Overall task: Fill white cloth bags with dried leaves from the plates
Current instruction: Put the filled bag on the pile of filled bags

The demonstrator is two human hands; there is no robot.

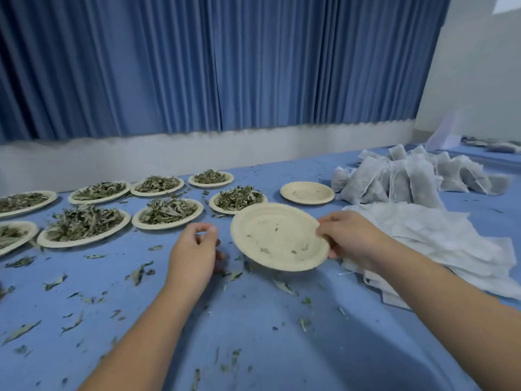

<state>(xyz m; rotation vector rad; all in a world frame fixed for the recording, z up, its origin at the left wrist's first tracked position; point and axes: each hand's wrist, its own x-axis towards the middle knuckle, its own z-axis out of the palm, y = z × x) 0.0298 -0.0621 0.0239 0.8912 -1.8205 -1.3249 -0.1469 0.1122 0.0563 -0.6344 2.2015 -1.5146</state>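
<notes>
One nearly emptied plate (279,237) sits tilted mid-frame, pinched at its right rim by right hand (349,235), while loosely curled, empty left hand (194,249) is nearer the full plate (167,213) just upper-left of it.

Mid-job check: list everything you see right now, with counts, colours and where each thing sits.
Leaf plates: eight, beige, heaped with grey-green leaves, two rows on the left.
Empty plate: one, beige, on the table at back, right of centre.
Held plate: one, beige, a few leaf scraps, centre, tilted.
Filled bags: a pile, count unclear, white, back right.
Empty bags: a flat stack, white, right.
Loose leaves: many, grey-green, scattered over the near table.
Table: one, blue cover.
Curtain: blue, behind the table.
Left hand: loosely curled, nothing visible in it, left of the held plate.
Right hand: grips the held plate's right rim.
</notes>
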